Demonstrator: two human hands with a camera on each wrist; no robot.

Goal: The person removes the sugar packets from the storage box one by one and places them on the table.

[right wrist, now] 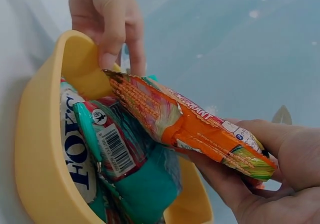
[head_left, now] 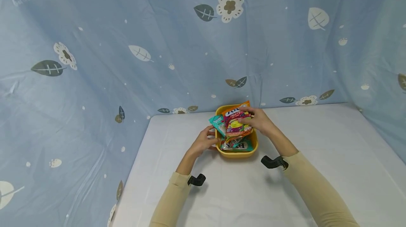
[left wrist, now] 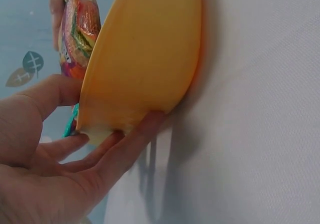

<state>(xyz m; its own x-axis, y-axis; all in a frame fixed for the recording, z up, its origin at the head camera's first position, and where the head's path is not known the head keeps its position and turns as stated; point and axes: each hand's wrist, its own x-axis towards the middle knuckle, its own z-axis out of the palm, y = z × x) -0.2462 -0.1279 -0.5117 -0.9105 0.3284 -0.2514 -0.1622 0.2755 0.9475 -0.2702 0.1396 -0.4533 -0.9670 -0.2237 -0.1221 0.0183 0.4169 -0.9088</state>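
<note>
Head view: one yellow tub point(head_left: 236, 155) on the white table point(head_left: 177, 132), two hands. Right hand point(head_left: 261, 121) is pinching one orange bag point(head_left: 233, 124) right over the tub, FRUITS printed on it. At least two teal bags point(head_left: 218, 124) in there, can't count exactly.

Left wrist view: left hand point(left wrist: 65, 169) grips the tub, thumb at the rim, fingers against the outside.

Right wrist view: orange bag's tilted, shiny, kinda puffy.
</note>
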